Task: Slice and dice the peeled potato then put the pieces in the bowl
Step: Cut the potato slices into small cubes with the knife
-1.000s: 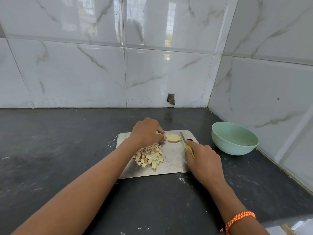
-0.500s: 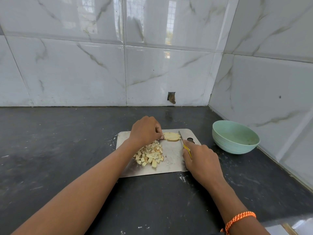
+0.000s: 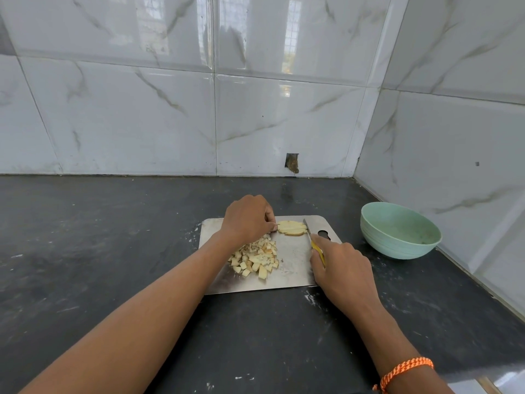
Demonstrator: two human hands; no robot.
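A steel cutting board (image 3: 292, 268) lies on the dark counter. At its far edge sits a pale potato piece cut into strips (image 3: 292, 228). My left hand (image 3: 247, 218) curls over the potato's left end and holds it with the fingertips. My right hand (image 3: 339, 264) grips a yellow-handled knife (image 3: 312, 239), whose blade tip stands against the potato's right end. A heap of diced potato (image 3: 255, 258) lies on the board's left half, below my left hand. The mint-green bowl (image 3: 397, 231) stands to the right of the board, with no potato visible in it.
The dark stone counter (image 3: 85, 251) runs into a corner of white marble-look tiles behind and to the right. A small hole (image 3: 291, 162) sits low in the back wall. Starch flecks dot the counter around the board.
The knife blade has moved left and closed up against the potato's right end. My left hand stays on the potato; the view has shifted slightly.
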